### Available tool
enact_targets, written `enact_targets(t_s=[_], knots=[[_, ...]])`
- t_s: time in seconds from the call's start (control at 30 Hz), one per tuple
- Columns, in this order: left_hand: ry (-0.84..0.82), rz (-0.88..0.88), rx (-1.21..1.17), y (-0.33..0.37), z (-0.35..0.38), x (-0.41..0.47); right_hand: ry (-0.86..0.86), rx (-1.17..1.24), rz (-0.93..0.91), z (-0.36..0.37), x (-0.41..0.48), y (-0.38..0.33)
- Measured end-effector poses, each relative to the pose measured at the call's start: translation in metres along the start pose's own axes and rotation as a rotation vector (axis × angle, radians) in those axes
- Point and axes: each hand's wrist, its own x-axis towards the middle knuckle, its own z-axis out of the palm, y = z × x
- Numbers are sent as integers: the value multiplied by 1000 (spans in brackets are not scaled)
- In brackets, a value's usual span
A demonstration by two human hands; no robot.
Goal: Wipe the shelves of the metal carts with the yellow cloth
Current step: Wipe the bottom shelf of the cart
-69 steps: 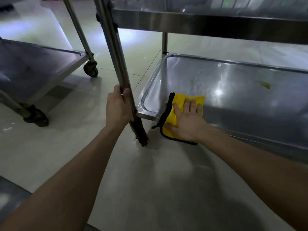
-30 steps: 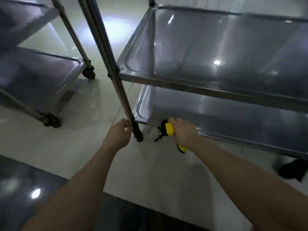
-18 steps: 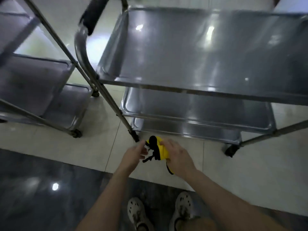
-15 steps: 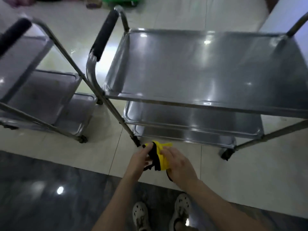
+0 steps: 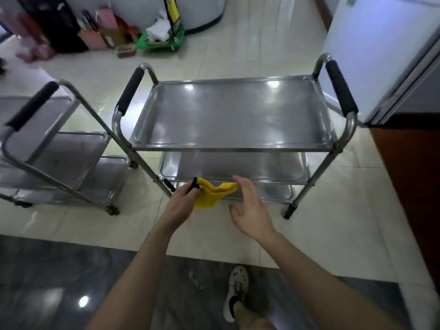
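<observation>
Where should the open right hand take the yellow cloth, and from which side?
Probably take the yellow cloth by its loose corner, pinching from the right. The left hand grips its black-trimmed end, and that corner sticks out toward the open right hand.

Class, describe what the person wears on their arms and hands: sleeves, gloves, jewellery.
The left hand and right hand are bare: no gloves, rings or watch. The left forearm and right forearm are uncovered, with no sleeve showing up to the frame's edge.
</observation>
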Motion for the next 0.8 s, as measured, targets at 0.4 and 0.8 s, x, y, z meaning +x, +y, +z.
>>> enact_targets(t_s=[0.4, 0.8], knots=[[-24, 422, 109, 108, 161, -27, 78, -18, 73, -225, -47, 66], [-198, 588, 308, 260, 398, 102, 148, -224, 143, -464, 43, 228]])
